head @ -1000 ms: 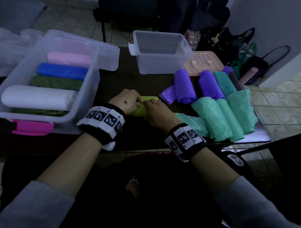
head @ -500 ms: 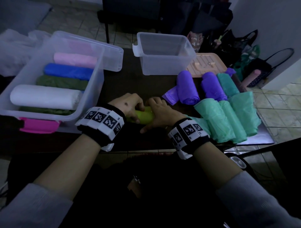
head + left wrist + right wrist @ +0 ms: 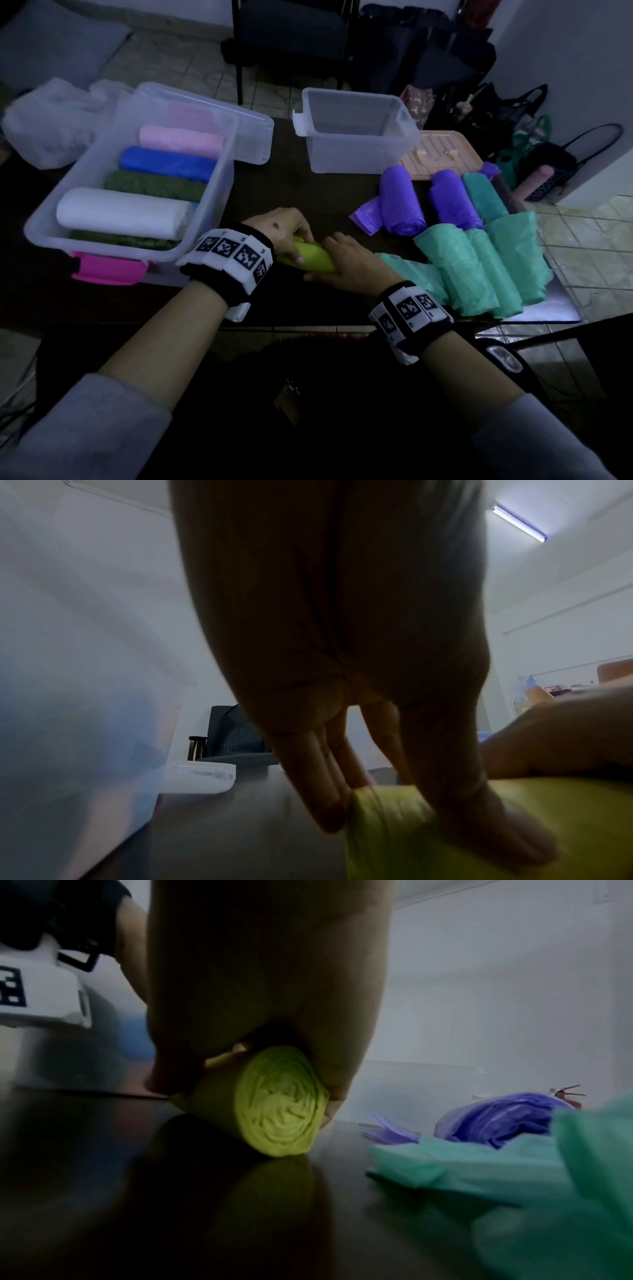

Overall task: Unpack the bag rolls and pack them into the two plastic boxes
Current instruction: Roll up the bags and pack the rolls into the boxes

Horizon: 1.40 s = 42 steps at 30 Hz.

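Bag rolls lie across the dark counter (image 3: pixel 308 192), and we have both hands on one of them: a yellow-green roll (image 3: pixel 313 258) lying on its side near the front edge, between the two boxes. Our left hand (image 3: pixel 286 228) curls over its left end, fingers (image 3: pixel 322 785) behind and thumb in front, so that grip is closed around the roll. Our right hand (image 3: pixel 346 262) wraps the right end in the same way, and the right wrist view shows the coiled end face (image 3: pixel 282 1104) held between thumb and fingers, its lower edge resting on the counter.

To our left stands the large clear box (image 3: pixel 212 209) with a pink latch (image 3: pixel 109 270), already holding white, dark green, blue and pink rolls. The smaller clear box (image 3: pixel 356 150) stands farther back. On our right, purple rolls (image 3: pixel 400 202) and mint-green rolls (image 3: pixel 479 267) lie side by side, some partly unwound.
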Available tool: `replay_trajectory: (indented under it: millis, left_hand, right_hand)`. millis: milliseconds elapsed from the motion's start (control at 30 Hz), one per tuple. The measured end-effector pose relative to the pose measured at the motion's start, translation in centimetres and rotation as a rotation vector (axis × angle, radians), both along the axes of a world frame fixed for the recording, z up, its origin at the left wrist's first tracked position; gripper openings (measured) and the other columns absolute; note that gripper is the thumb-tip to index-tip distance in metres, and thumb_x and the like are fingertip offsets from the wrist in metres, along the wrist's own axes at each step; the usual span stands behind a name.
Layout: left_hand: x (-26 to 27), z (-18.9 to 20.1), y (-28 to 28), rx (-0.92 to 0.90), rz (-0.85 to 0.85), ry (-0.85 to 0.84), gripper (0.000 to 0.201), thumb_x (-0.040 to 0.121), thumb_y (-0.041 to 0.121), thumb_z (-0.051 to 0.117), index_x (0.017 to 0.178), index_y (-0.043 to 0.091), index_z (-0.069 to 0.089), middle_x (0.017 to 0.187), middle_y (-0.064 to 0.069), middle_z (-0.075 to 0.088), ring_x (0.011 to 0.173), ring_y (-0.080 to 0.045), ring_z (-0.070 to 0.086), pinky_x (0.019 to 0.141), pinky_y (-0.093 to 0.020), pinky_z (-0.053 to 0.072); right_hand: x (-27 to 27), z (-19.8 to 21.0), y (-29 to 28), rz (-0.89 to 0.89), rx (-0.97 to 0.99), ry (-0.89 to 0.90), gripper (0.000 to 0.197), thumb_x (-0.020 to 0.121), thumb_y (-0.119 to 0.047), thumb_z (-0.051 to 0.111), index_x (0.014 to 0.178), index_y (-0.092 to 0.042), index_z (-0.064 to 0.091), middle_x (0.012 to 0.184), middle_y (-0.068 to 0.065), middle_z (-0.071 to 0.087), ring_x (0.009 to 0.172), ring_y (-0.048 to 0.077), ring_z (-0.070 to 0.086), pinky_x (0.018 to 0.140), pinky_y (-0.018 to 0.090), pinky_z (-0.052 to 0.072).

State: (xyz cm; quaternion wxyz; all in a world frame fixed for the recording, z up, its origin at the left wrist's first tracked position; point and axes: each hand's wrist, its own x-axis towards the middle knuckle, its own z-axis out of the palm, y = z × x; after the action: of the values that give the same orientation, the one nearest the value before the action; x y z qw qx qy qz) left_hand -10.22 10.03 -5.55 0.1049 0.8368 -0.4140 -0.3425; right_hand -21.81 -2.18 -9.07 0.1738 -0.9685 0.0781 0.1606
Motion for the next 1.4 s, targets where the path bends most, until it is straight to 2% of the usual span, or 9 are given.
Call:
replay_trajectory:
  millis: [167, 400, 667, 800, 900, 1000, 1133, 1300, 1400]
  left_hand:
    - [0.6, 2.4, 0.2, -0.062, 0.117, -0.052, 0.046, 0.084, 0.028, 0.067, 0.127, 0.024, 0.055, 0.134, -0.002, 0.051, 0.119, -0.02, 0.051, 0.102, -0.037, 0.042]
    - [5.9, 12.2, 6.6, -0.451, 0.429, -0.286, 0.031, 0.096, 0.019, 0.048, 0.124, 0.014, 0.06, 0.131, -0.007, 0.057, 0.121, -0.021, 0.05, 0.1, -0.028, 0.036]
    - [15.6, 9.2, 18.5, 0.028, 0.896, -0.238, 0.039, 0.083, 0.022, 0.066, 0.111, -0.005, 0.061, 0.114, -0.023, 0.063, 0.106, -0.037, 0.061, 0.095, -0.048, 0.048]
    - [14.9, 7.6, 19.9, 0.034, 0.861, -0.019, 0.03, 0.087, 0.013, 0.064, 0.114, 0.0, 0.061, 0.109, -0.015, 0.064, 0.095, -0.03, 0.061, 0.086, -0.036, 0.054]
    - [14.7, 7.8, 19.7, 0.024, 0.786, 0.061, 0.037, 0.092, 0.008, 0.056, 0.129, 0.005, 0.052, 0.108, -0.014, 0.059, 0.092, -0.023, 0.054, 0.064, -0.02, 0.052]
    - [14.8, 7.9, 19.9, -0.024, 0.794, 0.084, 0.039, 0.09, 0.009, 0.059, 0.128, 0.002, 0.053, 0.079, -0.008, 0.058, 0.07, -0.018, 0.053, 0.039, -0.013, 0.047]
    - [15.6, 7.6, 19.9, -0.025, 0.796, 0.129, 0.066, 0.059, 0.034, 0.086, 0.113, 0.003, 0.064, 0.051, 0.0, 0.064, 0.053, -0.013, 0.058, 0.05, -0.02, 0.047]
    - [15.9, 7.5, 19.5, 0.033, 0.764, 0.027, 0.053, 0.074, 0.029, 0.077, 0.115, -0.001, 0.062, 0.074, -0.008, 0.062, 0.068, -0.02, 0.055, 0.068, -0.026, 0.047]
    - [15.7, 7.4, 19.3, 0.068, 0.737, -0.022, 0.052, 0.072, 0.032, 0.078, 0.111, 0.0, 0.065, 0.061, 0.0, 0.067, 0.068, -0.019, 0.057, 0.067, -0.025, 0.049]
  right_hand:
    - [0.4, 1.1, 0.1, -0.058, 0.076, -0.104, 0.057, 0.085, -0.05, 0.06, 0.122, -0.007, 0.049, 0.117, 0.012, 0.053, 0.108, 0.024, 0.051, 0.086, 0.028, 0.037]
    - [6.6, 7.1, 3.4, -0.136, 0.251, -0.416, 0.049, 0.087, -0.043, 0.061, 0.118, -0.006, 0.05, 0.109, 0.011, 0.057, 0.092, 0.021, 0.055, 0.072, 0.025, 0.039]
    - [15.0, 9.9, 11.6, 0.128, 0.267, -0.428, 0.057, 0.088, -0.045, 0.059, 0.129, -0.008, 0.044, 0.118, 0.008, 0.055, 0.103, 0.02, 0.053, 0.072, 0.022, 0.03]
    - [17.0, 8.9, 14.0, 0.224, 0.194, -0.248, 0.056, 0.087, -0.045, 0.059, 0.125, -0.008, 0.039, 0.121, 0.013, 0.054, 0.102, 0.024, 0.052, 0.071, 0.026, 0.032]
    - [17.7, 8.2, 14.7, 0.248, 0.118, -0.143, 0.053, 0.09, -0.048, 0.055, 0.124, -0.009, 0.044, 0.121, 0.012, 0.054, 0.101, 0.022, 0.05, 0.073, 0.026, 0.032]
    - [17.9, 7.9, 15.1, 0.269, 0.058, -0.16, 0.047, 0.095, -0.045, 0.046, 0.118, -0.005, 0.054, 0.11, 0.015, 0.054, 0.104, 0.025, 0.05, 0.075, 0.026, 0.031]
    - [17.9, 7.9, 15.5, 0.247, 0.042, -0.103, 0.05, 0.1, -0.042, 0.034, 0.118, -0.001, 0.056, 0.117, 0.021, 0.053, 0.111, 0.03, 0.05, 0.08, 0.026, 0.032]
    - [17.3, 7.3, 16.0, 0.267, -0.049, -0.165, 0.05, 0.101, -0.044, 0.027, 0.138, -0.014, 0.042, 0.133, 0.02, 0.044, 0.126, 0.034, 0.037, 0.103, 0.041, 0.03]
    - [16.8, 7.6, 16.1, 0.304, 0.09, -0.222, 0.052, 0.101, -0.043, 0.027, 0.148, -0.021, 0.027, 0.148, 0.006, 0.036, 0.135, 0.025, 0.034, 0.11, 0.041, 0.028]
